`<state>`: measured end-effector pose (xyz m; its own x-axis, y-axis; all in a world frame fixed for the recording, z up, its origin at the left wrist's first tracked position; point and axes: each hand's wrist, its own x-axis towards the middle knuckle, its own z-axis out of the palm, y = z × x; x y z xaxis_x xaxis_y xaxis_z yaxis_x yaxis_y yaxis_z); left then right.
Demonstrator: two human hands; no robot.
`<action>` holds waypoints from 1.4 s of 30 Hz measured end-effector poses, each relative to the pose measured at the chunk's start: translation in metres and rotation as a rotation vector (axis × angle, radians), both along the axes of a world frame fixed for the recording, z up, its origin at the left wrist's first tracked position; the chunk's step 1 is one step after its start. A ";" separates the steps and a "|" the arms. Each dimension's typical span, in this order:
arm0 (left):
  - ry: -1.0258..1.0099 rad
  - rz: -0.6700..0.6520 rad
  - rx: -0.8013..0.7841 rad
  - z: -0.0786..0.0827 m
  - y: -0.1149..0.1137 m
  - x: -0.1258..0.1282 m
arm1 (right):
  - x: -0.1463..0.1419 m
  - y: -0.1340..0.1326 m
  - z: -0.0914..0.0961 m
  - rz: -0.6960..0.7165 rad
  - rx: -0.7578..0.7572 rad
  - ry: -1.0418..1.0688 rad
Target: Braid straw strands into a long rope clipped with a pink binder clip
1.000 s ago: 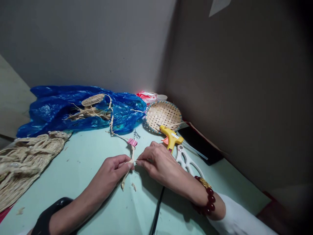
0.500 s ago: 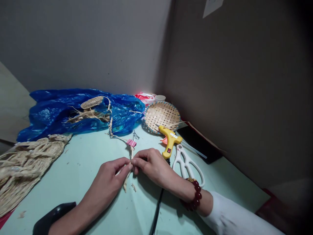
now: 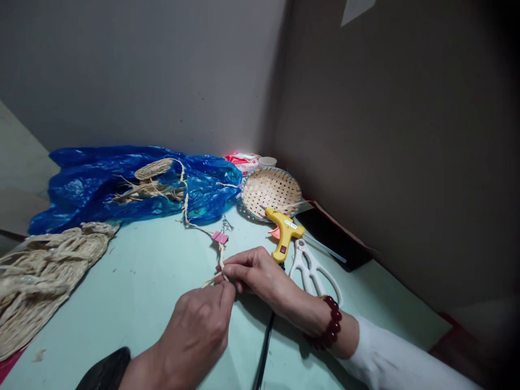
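Both my hands meet near the table's middle on a thin braid of pale straw (image 3: pixel 220 255) that runs up to a pink binder clip (image 3: pixel 220 237). My left hand (image 3: pixel 199 330) has its fingers closed, pinching the straw's loose strands at its lower end. My right hand (image 3: pixel 254 272) pinches the braid from the right side, fingers curled; a dark red bead bracelet (image 3: pixel 330 325) is on that wrist. From the clip the braided cord (image 3: pixel 186 201) leads up to the blue plastic bag (image 3: pixel 122 181).
A yellow glue gun (image 3: pixel 284 235) and white scissors (image 3: pixel 312 271) lie right of my hands, with a black cable (image 3: pixel 264 346) running toward me. A woven basket (image 3: pixel 271 192), a black phone (image 3: pixel 333 238), a straw bundle (image 3: pixel 40 271) at left. Walls close behind and right.
My left hand has dropped toward me and turned back-up, pulling the loose strands down. My right hand shifted slightly lower and keeps its pinch on the braid.
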<state>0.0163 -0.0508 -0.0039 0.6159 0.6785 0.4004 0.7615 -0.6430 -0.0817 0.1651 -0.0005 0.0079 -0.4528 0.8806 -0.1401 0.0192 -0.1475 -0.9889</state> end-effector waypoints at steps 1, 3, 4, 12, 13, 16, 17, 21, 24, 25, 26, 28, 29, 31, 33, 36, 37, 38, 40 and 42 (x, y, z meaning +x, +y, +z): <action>0.009 -0.009 -0.016 0.001 -0.001 -0.001 | 0.000 -0.001 0.001 -0.015 -0.004 -0.008; -0.062 -0.011 -0.082 0.006 -0.001 -0.005 | 0.000 -0.002 0.002 -0.040 0.018 -0.051; -0.140 0.012 -0.130 0.009 0.000 -0.008 | 0.001 -0.002 0.003 -0.048 0.029 -0.074; -0.940 0.276 -1.276 0.026 0.040 -0.015 | 0.007 -0.004 0.000 -0.017 0.168 -0.141; -1.006 0.258 -1.380 0.025 0.043 -0.014 | 0.007 -0.004 0.000 -0.009 0.184 -0.146; -1.150 0.243 -1.447 0.019 0.044 -0.011 | 0.010 -0.004 0.003 0.013 0.271 -0.225; -1.164 0.241 -1.429 0.017 0.043 -0.011 | 0.010 -0.004 0.005 0.015 0.308 -0.274; -1.071 0.243 -1.281 0.011 0.040 -0.013 | 0.012 -0.009 0.012 0.008 0.489 -0.522; -0.987 0.296 -1.201 0.008 0.037 -0.015 | 0.013 -0.015 0.012 -0.005 0.646 -0.724; -0.969 0.316 -1.190 0.008 0.037 -0.015 | 0.013 -0.016 0.011 -0.008 0.702 -0.787; -0.957 0.335 -1.183 0.008 0.036 -0.015 | 0.013 -0.018 0.010 -0.014 0.764 -0.846; -0.947 0.369 -1.165 0.009 0.036 -0.013 | 0.012 -0.022 0.009 -0.039 0.905 -0.936; -0.951 0.378 -1.156 0.010 0.035 -0.012 | 0.011 -0.024 0.008 -0.049 0.976 -0.961; -0.982 0.387 -1.167 0.012 0.034 -0.010 | 0.008 -0.029 0.007 -0.058 1.114 -0.978; -1.032 0.383 -1.209 0.013 0.033 -0.009 | 0.006 -0.034 0.006 -0.052 1.250 -0.966; -1.101 0.364 -1.276 0.012 0.030 -0.008 | 0.003 -0.039 0.003 -0.004 1.450 -0.951; -1.130 0.351 -1.298 0.012 0.030 -0.009 | 0.002 -0.040 0.002 0.017 1.506 -0.948; -1.161 0.336 -1.321 0.012 0.030 -0.009 | 0.001 -0.041 0.000 0.040 1.551 -0.945; -1.209 0.303 -1.360 0.012 0.030 -0.011 | 0.000 -0.042 -0.002 0.079 1.600 -0.945; -1.228 0.289 -1.372 0.013 0.031 -0.013 | 0.002 -0.040 0.000 0.112 1.552 -0.913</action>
